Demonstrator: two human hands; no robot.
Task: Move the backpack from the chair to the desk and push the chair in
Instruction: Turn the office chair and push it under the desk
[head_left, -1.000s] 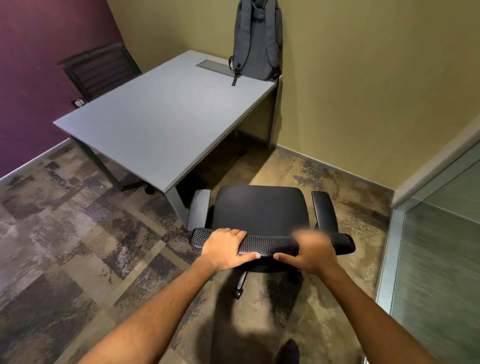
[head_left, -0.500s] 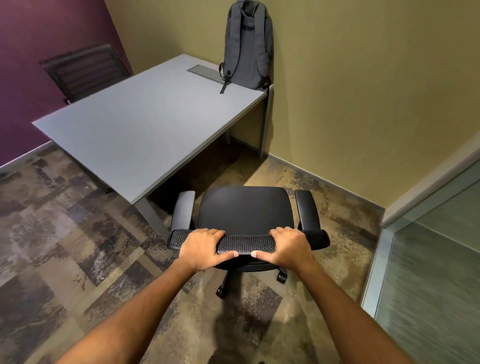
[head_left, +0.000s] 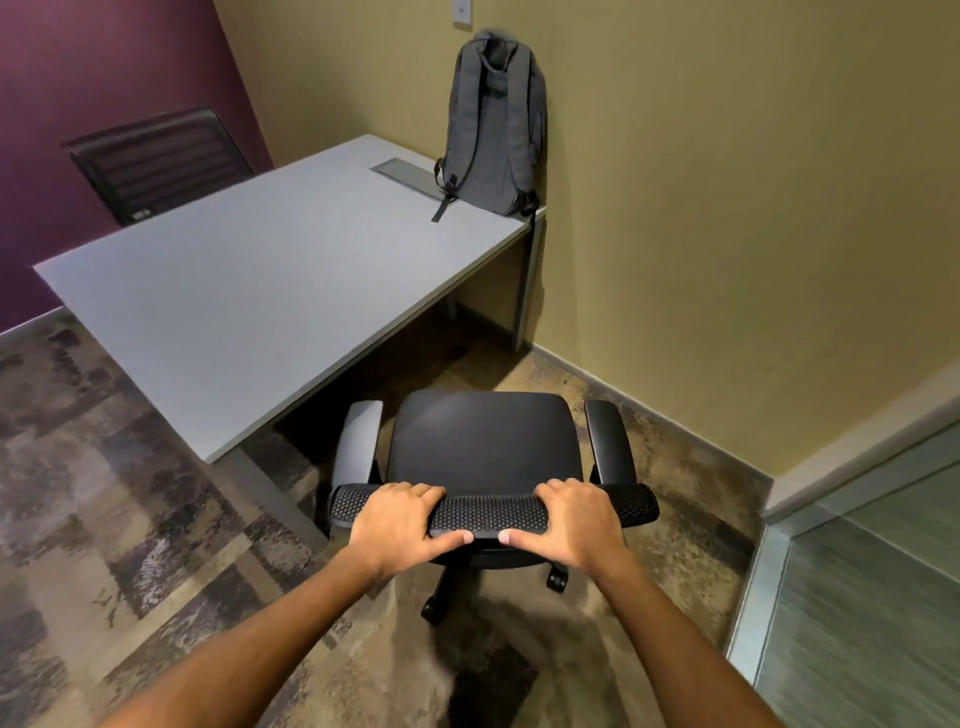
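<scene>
My left hand (head_left: 400, 522) and right hand (head_left: 569, 519) still clamped on the chair (head_left: 480, 447) back, chair nearer the desk (head_left: 249, 291) than before, backpack (head_left: 493, 124) upright on desk

Open floor is lying under the desk (head_left: 249, 312) ahead of the chair (head_left: 478, 447). The desk's near leg (head_left: 275, 499) is standing just left of the chair's left armrest (head_left: 358, 441); the wall (head_left: 727, 234) is closing off the right.
</scene>
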